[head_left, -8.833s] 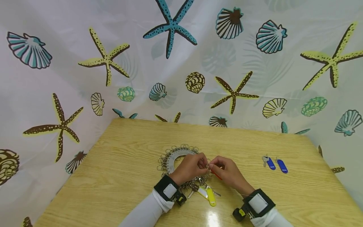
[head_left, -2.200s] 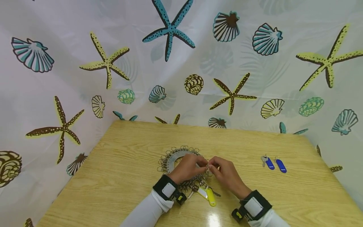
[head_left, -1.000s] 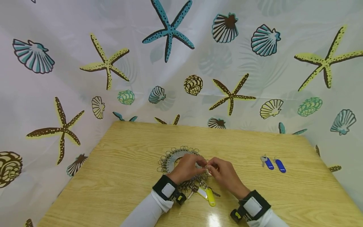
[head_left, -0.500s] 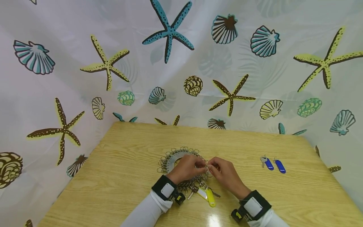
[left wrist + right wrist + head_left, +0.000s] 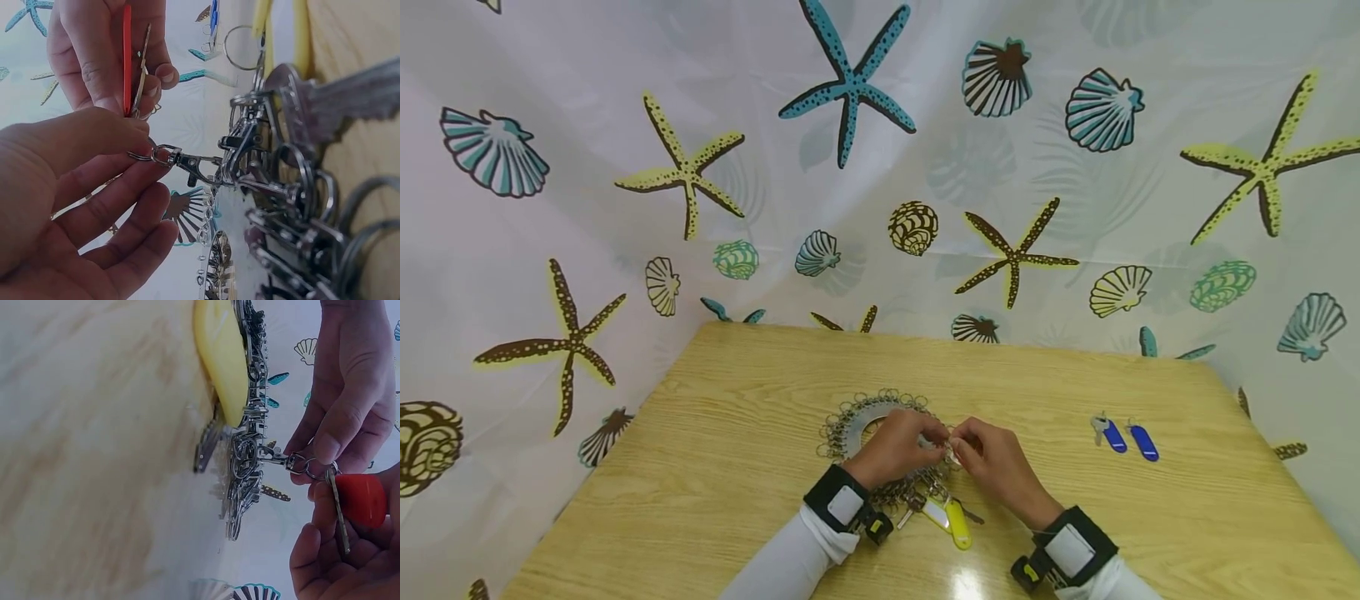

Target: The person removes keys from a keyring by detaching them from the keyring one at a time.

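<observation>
My left hand (image 5: 898, 446) reaches over the right side of a flat metal ring plate (image 5: 853, 429) hung with several small clasps and split rings. Its thumb and forefinger pinch a split ring (image 5: 140, 156) joined to a swivel clasp (image 5: 192, 167) on that plate. My right hand (image 5: 1003, 471) meets it fingertip to fingertip, gripping a red key tag (image 5: 365, 499) with a silver key (image 5: 340, 515) beside it. The tag's and key's small ring lies right at the pinched split ring, partly hidden by fingertips.
Near the plate's front edge lie a yellow key tag (image 5: 958, 523), a yellow-edged white tag (image 5: 936, 512) and keys. Two blue key tags (image 5: 1114, 437), one with a key (image 5: 1099, 425), rest farther right. A patterned curtain (image 5: 850, 275) borders the wooden table (image 5: 737, 400).
The red tag, plainly visible below the right fingers in the oldest head frame, is now mostly covered by them there. Both hands stay together in nearly the same place, with small finger movements.
</observation>
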Demonstrator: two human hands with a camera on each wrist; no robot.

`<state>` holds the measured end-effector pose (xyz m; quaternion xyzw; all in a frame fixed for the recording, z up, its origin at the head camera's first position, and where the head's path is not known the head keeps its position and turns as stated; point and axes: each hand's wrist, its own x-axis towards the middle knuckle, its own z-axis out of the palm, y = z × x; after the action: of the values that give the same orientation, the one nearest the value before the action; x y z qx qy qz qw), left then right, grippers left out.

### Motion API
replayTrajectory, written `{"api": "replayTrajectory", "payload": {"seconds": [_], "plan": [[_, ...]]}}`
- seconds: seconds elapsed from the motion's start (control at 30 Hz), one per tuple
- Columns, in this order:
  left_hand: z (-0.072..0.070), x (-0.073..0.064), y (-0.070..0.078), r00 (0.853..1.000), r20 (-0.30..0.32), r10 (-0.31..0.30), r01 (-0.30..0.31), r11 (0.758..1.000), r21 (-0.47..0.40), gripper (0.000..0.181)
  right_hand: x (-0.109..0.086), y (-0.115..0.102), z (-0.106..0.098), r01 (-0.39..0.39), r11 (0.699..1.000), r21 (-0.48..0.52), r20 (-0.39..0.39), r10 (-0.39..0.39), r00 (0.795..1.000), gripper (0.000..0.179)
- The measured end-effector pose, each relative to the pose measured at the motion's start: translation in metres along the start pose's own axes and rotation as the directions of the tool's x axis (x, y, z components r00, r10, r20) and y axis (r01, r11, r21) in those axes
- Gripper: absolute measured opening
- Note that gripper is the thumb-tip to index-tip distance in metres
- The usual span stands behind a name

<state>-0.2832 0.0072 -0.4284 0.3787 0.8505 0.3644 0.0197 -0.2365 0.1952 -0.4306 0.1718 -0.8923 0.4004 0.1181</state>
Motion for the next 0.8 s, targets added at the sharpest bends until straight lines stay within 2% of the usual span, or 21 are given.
{"api": "replayTrajectory", "payload": {"seconds": [0.1, 0.23, 0.37, 0.47, 0.8], "plan": [[0.0007, 0.0005, 0.0002, 1.0, 0.006, -0.01, 0.01, 1.0, -0.007, 0.018, -0.0001, 0.0005, -0.0004, -0.011, 1.0, -0.005, -0.011, 0.011, 1.0, 0.006], [0.0016, 0.0016, 0.0007, 0.998, 0.01, -0.056, 0.056, 0.998, -0.021, 0.021, 0.0001, 0.0013, -0.0014, -0.022, 1.0, -0.015, -0.016, 0.022, 1.0, 0.006], [0.0016, 0.0025, 0.0009, 0.996, 0.01, -0.083, 0.083, 0.996, -0.015, 0.021, 0.0002, 0.0016, -0.0019, 0.003, 1.0, -0.016, -0.016, -0.003, 1.0, 0.005], [0.0009, 0.0025, 0.0004, 0.997, 0.012, -0.077, 0.077, 0.997, -0.014, 0.018, 0.0004, 0.001, -0.0016, 0.017, 1.0, -0.017, -0.021, -0.018, 1.0, 0.005], [-0.0018, 0.0, 0.005, 0.999, 0.006, -0.037, 0.036, 0.999, 0.029, 0.016, 0.0007, -0.001, 0.0006, -0.002, 1.0, -0.028, -0.02, 0.002, 1.0, 0.005]]}}
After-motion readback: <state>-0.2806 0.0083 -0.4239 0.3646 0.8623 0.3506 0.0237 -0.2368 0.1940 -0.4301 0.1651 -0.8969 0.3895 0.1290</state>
